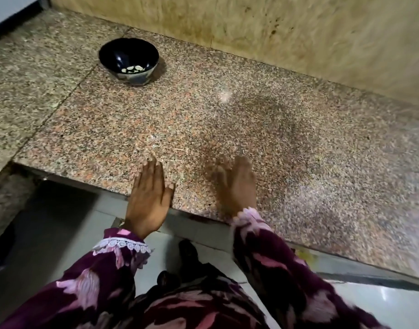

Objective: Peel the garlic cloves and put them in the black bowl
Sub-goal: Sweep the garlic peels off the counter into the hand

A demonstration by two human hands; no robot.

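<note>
Both hands lie flat at the near edge of the granite counter (298, 143), fingers straight and holding nothing: the left hand (148, 198) palm down with fingers together, the right hand (237, 184) just beside it and blurred. The black bowl (129, 60) stands well ahead of the hands and to the left of the left one, apart from both. A few pale peeled cloves (133, 68) lie at its bottom.

No text, label, brand or number can be read anywhere.
</note>
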